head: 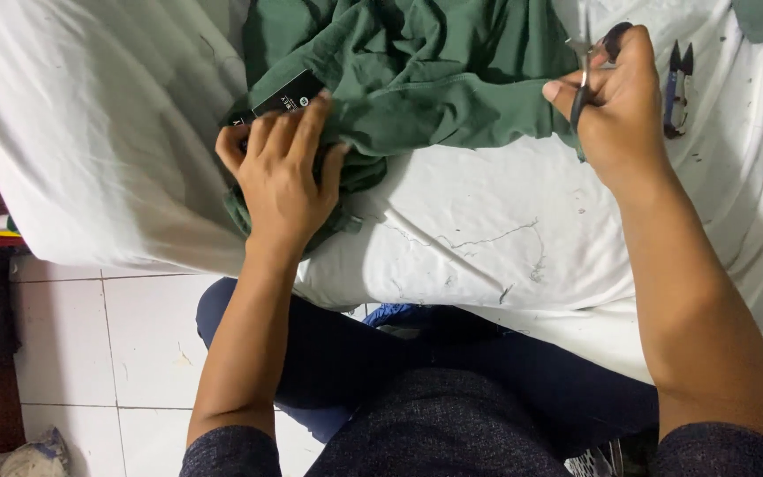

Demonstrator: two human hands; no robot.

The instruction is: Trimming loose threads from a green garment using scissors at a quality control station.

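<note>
At the far left, a white tiled floor (72,353) shows below the near edge of the work surface, which is a low platform covered by a white cloth sheet (99,132). The left part of the sheet carries nothing but folds.

Left of centre, the left hand (283,168) rests palm down on a crumpled dark green fabric garment (417,79). Its fingers are spread slightly and curled over a bunched fold of the garment, pressing it against the sheet near the near edge. Just above the fingertips lies a black rectangular tag with white print (280,99), attached to or lying on the garment (which of the two cannot be told).

The garment spreads from the left hand across the centre toward the far edge of the sheet and reaches the right hand. Loose dark thread clippings (487,240) lie on the bare sheet below it.

Right of centre, the right hand (615,110) is closed around a small thread snipper with a black handle and metal blades (589,66), thumb and fingers clamped on it, at the garment's right edge.

Further right, a second blue-and-black thread snipper (679,88) lies on the sheet near the far right corner, apart from the hand.
</note>
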